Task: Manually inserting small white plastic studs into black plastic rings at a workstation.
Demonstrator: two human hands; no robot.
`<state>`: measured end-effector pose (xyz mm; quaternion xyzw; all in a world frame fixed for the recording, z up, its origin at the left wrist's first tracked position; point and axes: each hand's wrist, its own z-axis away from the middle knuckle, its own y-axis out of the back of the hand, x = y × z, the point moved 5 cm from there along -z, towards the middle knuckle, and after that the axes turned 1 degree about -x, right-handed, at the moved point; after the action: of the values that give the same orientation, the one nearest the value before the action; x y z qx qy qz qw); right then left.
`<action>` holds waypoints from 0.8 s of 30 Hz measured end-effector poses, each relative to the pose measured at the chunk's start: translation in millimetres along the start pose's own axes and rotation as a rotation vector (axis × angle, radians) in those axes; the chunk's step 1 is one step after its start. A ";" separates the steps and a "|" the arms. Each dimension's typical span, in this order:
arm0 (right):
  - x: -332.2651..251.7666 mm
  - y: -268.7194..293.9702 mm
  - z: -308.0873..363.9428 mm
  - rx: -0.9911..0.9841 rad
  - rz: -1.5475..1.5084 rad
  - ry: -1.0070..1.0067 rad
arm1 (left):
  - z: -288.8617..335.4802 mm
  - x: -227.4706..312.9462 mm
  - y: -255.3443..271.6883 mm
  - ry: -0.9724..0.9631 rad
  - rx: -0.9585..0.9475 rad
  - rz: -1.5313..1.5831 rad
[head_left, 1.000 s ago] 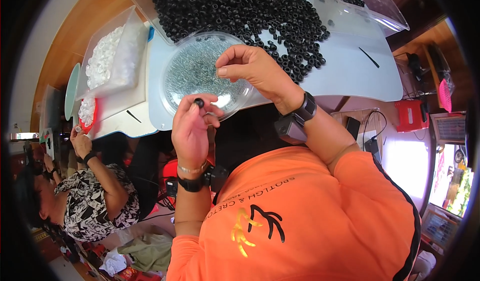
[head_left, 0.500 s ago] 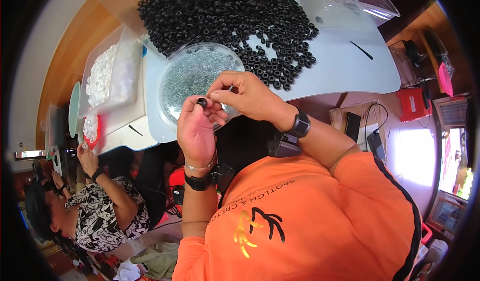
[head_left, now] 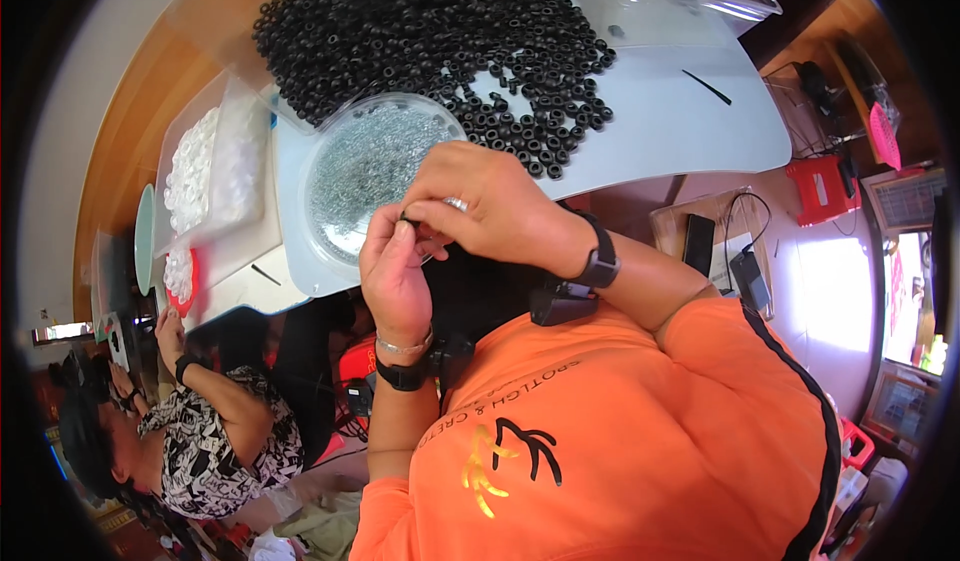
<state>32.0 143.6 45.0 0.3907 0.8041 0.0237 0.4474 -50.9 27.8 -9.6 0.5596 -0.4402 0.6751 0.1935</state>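
Observation:
Between the thumb and fingers of my left hand (head_left: 397, 279) is a small black ring-shaped piece (head_left: 407, 219), mostly covered by fingertips. My right hand (head_left: 490, 206) meets it there, fingers pinched together at the piece; whatever it pinches is too small to make out. Both hands are held over the near edge of a round clear tub (head_left: 318, 246) of tiny transparent pieces (head_left: 365, 161). Beyond the tub, a big heap of black rings (head_left: 370, 36) spreads across the white table (head_left: 660, 111).
To the left stand a clear bin (head_left: 240, 176) of white pieces and a red dish (head_left: 180, 286) with more of them. Thin black sticks (head_left: 707, 87) lie on the table. A co-worker (head_left: 220, 441) sits at the left. At right are a phone (head_left: 699, 244) and a red stool (head_left: 820, 191).
My right hand has come down onto the black ring, its fingertips now touching the left hand's and covering most of the ring. The whole view has shifted slightly.

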 end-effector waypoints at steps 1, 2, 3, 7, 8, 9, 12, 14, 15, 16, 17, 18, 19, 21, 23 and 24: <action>-3.5 -2.5 1.2 0.035 0.058 0.054 | 0.3 -0.9 2.5 -0.006 0.004 0.048; -9.7 -7.1 2.8 -0.004 0.155 0.128 | 1.8 1.6 2.5 -0.035 0.000 0.106; -12.2 -10.0 4.7 0.011 0.169 0.141 | 2.1 3.7 1.0 -0.038 0.022 0.143; -11.8 -12.1 7.5 0.008 0.225 0.179 | 3.4 8.9 -8.7 -0.040 0.083 0.180; -10.8 -9.5 8.1 0.010 0.234 0.175 | 3.6 8.4 -11.7 -0.037 0.075 0.185; -10.7 -8.6 7.8 -0.001 0.229 0.184 | 4.1 8.7 -13.0 -0.035 0.086 0.187; -12.4 -4.4 7.4 -0.031 0.209 0.191 | 5.6 9.1 -15.4 -0.042 0.062 0.191; -13.5 0.0 7.1 -0.050 0.193 0.188 | 6.8 8.9 -13.1 -0.052 0.026 0.191; -12.3 1.0 6.4 -0.115 0.158 0.174 | 7.7 8.0 -9.5 -0.068 -0.007 0.126; -10.3 3.1 5.6 -0.180 0.122 0.162 | 8.8 7.5 -8.0 -0.084 -0.039 0.062; -5.1 10.0 2.6 -0.228 0.187 0.191 | 10.3 6.9 -6.4 -0.087 -0.038 0.064; 3.6 18.7 -2.1 -0.279 0.250 0.222 | 12.7 6.3 -4.5 -0.092 -0.039 0.032; 13.3 29.9 -9.6 -0.323 0.358 0.173 | 13.8 5.6 -3.7 -0.095 -0.045 0.001; 43.8 54.2 -27.4 -0.304 0.604 0.100 | 14.1 0.8 -2.8 -0.063 -0.038 0.041; 78.9 73.1 -40.8 -0.333 0.836 0.042 | 14.9 -2.8 -3.5 -0.035 -0.031 0.082; 92.7 75.7 -45.7 -0.362 0.860 0.017 | 15.6 -4.3 -2.9 -0.033 -0.035 0.114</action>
<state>17.0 270.6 36.7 0.6041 0.5557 0.3500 0.4515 -38.2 17.7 -12.7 0.5412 -0.4861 0.6679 0.1571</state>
